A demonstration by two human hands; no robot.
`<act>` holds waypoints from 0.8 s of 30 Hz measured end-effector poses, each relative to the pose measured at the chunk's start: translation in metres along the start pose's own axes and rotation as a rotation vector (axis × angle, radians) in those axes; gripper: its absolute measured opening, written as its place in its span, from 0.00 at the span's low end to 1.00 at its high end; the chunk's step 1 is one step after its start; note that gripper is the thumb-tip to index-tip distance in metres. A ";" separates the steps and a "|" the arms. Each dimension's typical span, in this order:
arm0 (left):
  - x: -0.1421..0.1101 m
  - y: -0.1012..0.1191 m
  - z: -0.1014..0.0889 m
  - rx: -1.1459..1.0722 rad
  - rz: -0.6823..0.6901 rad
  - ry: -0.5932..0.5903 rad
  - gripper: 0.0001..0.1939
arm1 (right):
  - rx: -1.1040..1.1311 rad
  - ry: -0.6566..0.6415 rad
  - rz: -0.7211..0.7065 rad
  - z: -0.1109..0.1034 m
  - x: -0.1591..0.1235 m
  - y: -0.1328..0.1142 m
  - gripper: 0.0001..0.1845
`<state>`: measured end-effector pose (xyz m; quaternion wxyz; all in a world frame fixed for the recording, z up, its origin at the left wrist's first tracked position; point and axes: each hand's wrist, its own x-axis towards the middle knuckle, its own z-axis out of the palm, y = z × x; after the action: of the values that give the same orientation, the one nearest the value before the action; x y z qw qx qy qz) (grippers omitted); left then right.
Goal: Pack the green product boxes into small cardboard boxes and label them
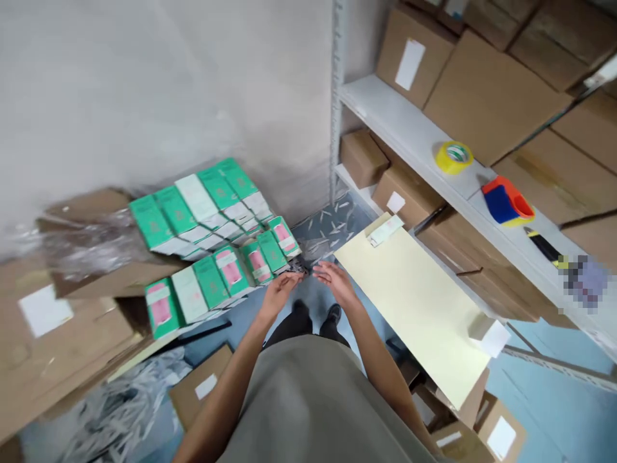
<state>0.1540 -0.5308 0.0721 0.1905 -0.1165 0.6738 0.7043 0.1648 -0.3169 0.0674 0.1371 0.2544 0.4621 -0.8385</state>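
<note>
A white shelf (385,106) laden with brown cartons (496,96) takes up the right side, and below it lies a cream board (414,308). Across from that, green-and-white boxes (168,209) stand in two rows, several in the front row showing pink panels. The left hand (282,289) is just beside the front row's right end, its fingers close together; I cannot tell whether they grip anything. The right hand (337,283) faces it across a narrow gap, fingers loosely bent and parted. A yellow tape roll (446,165) sits on the shelf, near a red-and-blue object (496,200), too unclear to name
</note>
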 end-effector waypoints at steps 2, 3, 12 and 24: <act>-0.014 0.005 -0.019 -0.074 0.024 0.064 0.33 | -0.061 -0.064 0.004 0.028 -0.008 0.013 0.25; -0.019 0.008 -0.027 -0.120 0.036 0.097 0.33 | -0.093 -0.098 0.003 0.043 -0.011 0.020 0.26; -0.083 0.007 -0.199 -0.335 0.198 0.238 0.22 | -0.251 -0.331 0.010 0.230 -0.012 0.130 0.24; -0.177 -0.089 -0.464 -0.929 -0.050 1.032 0.10 | -0.991 -0.384 0.071 0.435 0.014 0.327 0.25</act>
<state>0.3086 -1.0096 0.0359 -0.2078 -0.5215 0.3042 0.7697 0.1743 -0.8598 0.0218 0.3510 0.0165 0.7605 -0.5461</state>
